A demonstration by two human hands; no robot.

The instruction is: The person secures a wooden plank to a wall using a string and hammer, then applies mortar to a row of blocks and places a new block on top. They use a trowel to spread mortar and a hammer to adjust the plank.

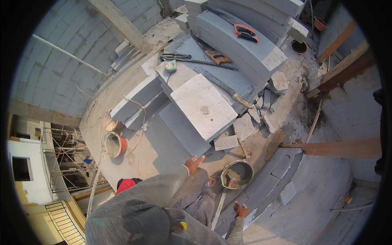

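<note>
My left hand (pixel 193 164) is held out in front of my knees, fingers spread and nothing in them. Its fingertips are just short of the near corner of a grey block (pixel 183 128) standing below a pale block (pixel 205 106) on the stack. To the right, my right hand (pixel 241 210) hangs beside a low wall of grey blocks (pixel 261 190). Its fingers are loosely bent and apart, with no object visible in them. Between the hands and farther forward sits a round bucket (pixel 237 174) with grey mortar and a tool inside.
On the stacked blocks lie a wooden-handled saw (pixel 218 57), a red-handled saw (pixel 246 32), a long blade (pixel 220 83) and a green tape measure (pixel 170 65). Broken pieces (pixel 244 126) litter the floor at right. An orange bucket (pixel 115 145) stands left, near a drop to scaffolding (pixel 65 151).
</note>
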